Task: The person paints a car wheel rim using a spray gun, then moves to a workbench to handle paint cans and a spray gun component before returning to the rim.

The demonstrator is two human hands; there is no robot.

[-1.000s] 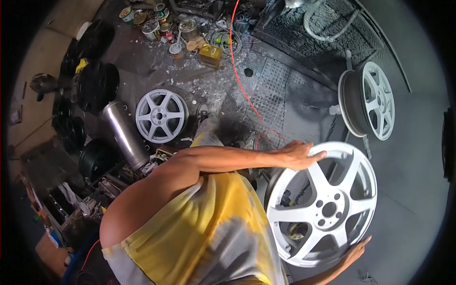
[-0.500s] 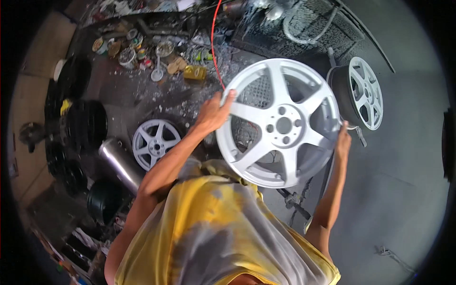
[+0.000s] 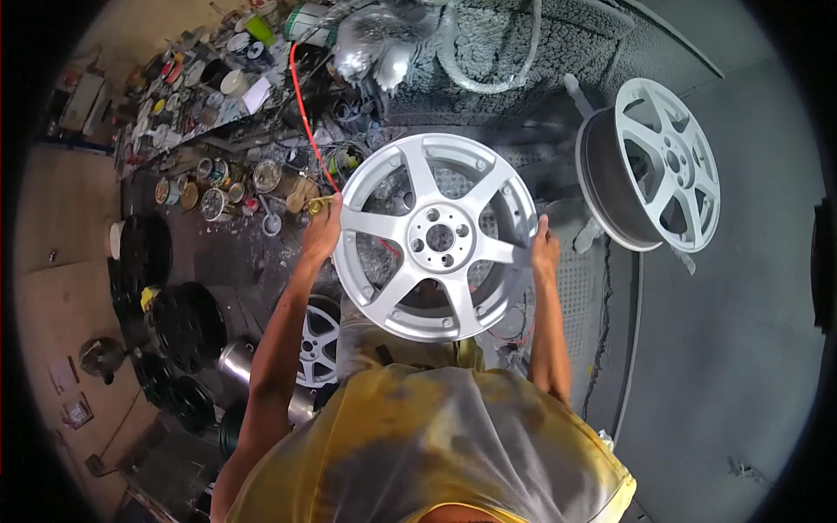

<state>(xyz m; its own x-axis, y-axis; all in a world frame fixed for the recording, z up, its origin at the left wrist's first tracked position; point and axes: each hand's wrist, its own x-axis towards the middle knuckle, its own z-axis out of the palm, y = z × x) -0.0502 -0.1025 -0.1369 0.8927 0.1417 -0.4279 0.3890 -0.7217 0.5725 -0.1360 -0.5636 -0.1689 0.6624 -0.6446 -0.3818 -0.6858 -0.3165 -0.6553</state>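
A silver-white alloy wheel rim (image 3: 399,292) with several spokes is held up in front of my body, its face toward me. My left hand (image 3: 323,229) grips its left edge, fingers going behind the barrel out of sight. On the opposite edge my right hand (image 3: 545,248) is closed, thumb up against the lip. To the right, a second wheel rim (image 3: 652,193) of like design hangs tilted on a stand by the wall. Partly behind my left forearm, a third rim (image 3: 318,344) rests low near the floor.
Several black rims (image 3: 186,324) stand at the left beside a shiny metal cylinder (image 3: 236,359). Paint tubs (image 3: 214,204) crowd the floor below a cluttered bench (image 3: 187,122). A red hose (image 3: 302,100) runs down behind the held rim. A grey wall (image 3: 724,331) bounds the right side.
The held rim has shifted left in view, with both hands still on it. My view has swung, bringing the bench further in and the hung rim higher and larger.
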